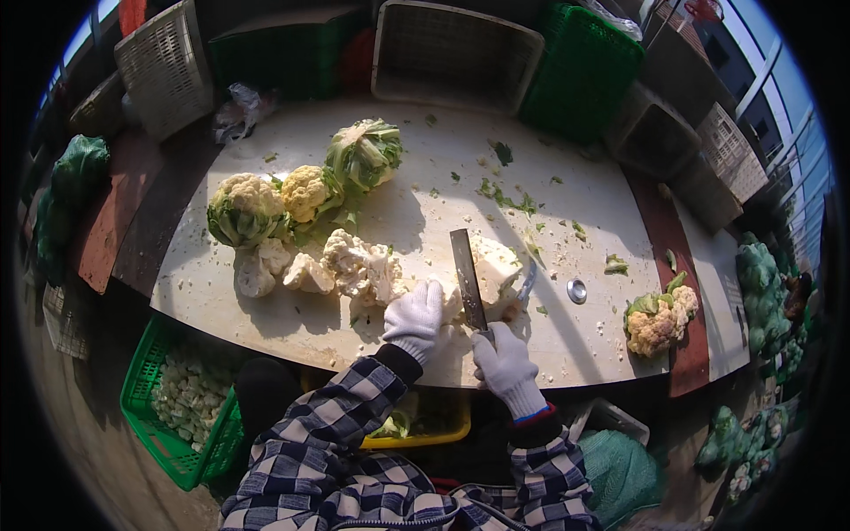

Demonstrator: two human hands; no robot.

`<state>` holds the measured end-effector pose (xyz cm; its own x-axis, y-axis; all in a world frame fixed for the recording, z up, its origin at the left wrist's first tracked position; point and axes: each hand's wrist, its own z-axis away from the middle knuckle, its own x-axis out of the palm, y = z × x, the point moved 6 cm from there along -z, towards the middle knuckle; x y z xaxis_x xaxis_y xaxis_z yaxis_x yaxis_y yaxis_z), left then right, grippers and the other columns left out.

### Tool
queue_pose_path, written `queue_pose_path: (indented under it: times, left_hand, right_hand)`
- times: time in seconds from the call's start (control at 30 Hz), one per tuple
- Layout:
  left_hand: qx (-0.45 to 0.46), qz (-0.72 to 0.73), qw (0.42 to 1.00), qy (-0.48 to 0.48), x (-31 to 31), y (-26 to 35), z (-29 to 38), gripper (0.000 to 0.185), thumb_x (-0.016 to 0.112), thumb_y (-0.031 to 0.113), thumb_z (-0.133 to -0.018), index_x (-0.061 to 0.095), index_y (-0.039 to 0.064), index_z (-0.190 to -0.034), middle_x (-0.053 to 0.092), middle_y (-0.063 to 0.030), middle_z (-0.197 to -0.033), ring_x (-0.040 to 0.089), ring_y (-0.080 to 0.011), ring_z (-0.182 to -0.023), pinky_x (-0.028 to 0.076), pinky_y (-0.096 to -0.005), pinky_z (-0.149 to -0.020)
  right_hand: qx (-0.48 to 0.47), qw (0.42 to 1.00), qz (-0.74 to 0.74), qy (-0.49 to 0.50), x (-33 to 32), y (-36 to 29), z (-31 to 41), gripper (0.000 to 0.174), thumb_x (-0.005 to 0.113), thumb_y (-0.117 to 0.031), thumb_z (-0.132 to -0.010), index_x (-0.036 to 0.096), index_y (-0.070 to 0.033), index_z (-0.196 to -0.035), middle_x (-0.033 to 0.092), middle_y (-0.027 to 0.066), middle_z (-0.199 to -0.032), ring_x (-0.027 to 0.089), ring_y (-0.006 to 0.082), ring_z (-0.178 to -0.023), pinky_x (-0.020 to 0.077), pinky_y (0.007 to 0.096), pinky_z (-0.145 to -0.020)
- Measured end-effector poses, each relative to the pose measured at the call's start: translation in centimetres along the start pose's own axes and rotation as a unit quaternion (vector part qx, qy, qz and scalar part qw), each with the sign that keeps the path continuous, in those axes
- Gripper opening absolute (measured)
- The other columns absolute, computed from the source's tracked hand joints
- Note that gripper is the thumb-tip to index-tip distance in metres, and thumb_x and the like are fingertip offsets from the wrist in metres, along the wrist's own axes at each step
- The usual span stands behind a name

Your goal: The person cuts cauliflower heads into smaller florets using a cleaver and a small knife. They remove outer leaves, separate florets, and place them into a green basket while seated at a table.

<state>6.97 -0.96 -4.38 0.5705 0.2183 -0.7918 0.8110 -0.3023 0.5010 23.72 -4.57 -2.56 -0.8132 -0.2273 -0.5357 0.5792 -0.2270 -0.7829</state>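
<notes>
My right hand [505, 365], in a white knit glove, grips the handle of a wide-bladed knife [469, 279], its blade pointing away from me. My left hand [415, 318], also gloved, rests at a cut cauliflower piece [450, 299] left of the blade; whether its fingers grip it is hard to tell. Another cut cauliflower chunk [495, 269] lies right of the blade. Further left are trimmed cauliflower pieces [358, 262] and a smaller piece [309, 273]. Behind them sit whole cauliflowers with leaves [244, 209], one yellowish [305, 192] and one wrapped in leaves [364, 154].
Leaf scraps [505, 196], a round metal object [576, 290] and a leafy cauliflower [654, 322] lie on the white table [431, 159]. A green crate of florets [143, 425] stands below left, a yellow-rimmed container [425, 441] below the front edge. Empty-looking crates [458, 10] line the back.
</notes>
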Motion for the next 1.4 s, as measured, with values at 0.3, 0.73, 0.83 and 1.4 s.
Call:
queue_pose_path:
  times: [0.3, 0.73, 0.83, 1.4]
  left_hand:
    - [0.017, 0.036, 0.999, 0.027, 0.7, -2.4, 0.5, 0.025, 0.072, 0.019, -0.073, 0.059, 0.009, -0.093, 0.061, -0.0114, -0.089, 0.064, -0.0376, -0.078, 0.053, -0.0469, -0.065]
    - [0.092, -0.011, 0.996, -0.006, 0.9, -2.6, -0.8, 0.032, 0.072, 0.014, -0.067, 0.064, 0.01, -0.098, 0.066, -0.0113, -0.097, 0.065, -0.0356, -0.084, 0.054, -0.0445, -0.071]
    - [0.1, -0.005, 0.994, 0.037, 0.1, -2.7, -1.0, 0.022, 0.067, 0.012, -0.07, 0.06, 0.01, -0.09, 0.06, -0.0101, -0.094, 0.062, -0.0353, -0.085, 0.052, -0.046, -0.07]
    - [0.072, -0.097, 0.991, -0.054, 0.1, -4.5, -5.7, 0.065, 0.074, 0.027, -0.067, 0.057, 0.002, -0.125, 0.059, -0.0178, -0.125, 0.061, -0.0361, -0.111, 0.05, -0.045, -0.095]
  right_hand:
    - [-0.141, 0.967, 0.212, -0.02, -0.3, -1.1, 0.5, 0.04, 0.058, -0.045, -0.094, 0.059, -0.004, -0.097, 0.068, 0.0219, -0.084, 0.066, 0.0445, -0.081, 0.0516, 0.0531, -0.071]
    - [-0.108, 0.965, 0.239, -0.032, 1.5, 0.3, -1.1, 0.047, 0.053, -0.049, -0.097, 0.057, -0.002, -0.103, 0.068, 0.0261, -0.092, 0.066, 0.0457, -0.086, 0.0519, 0.0533, -0.076]
    - [-0.07, 0.961, 0.266, -0.018, 2.9, 0.9, -1.9, 0.046, 0.053, -0.049, -0.097, 0.057, -0.004, -0.105, 0.068, 0.0253, -0.094, 0.066, 0.0448, -0.09, 0.0509, 0.054, -0.08]
    - [0.08, 0.977, 0.197, 0.014, 6.4, -0.8, -4.2, 0.053, 0.05, -0.051, -0.096, 0.057, -0.002, -0.115, 0.069, 0.0267, -0.106, 0.066, 0.0456, -0.102, 0.0512, 0.0539, -0.088]
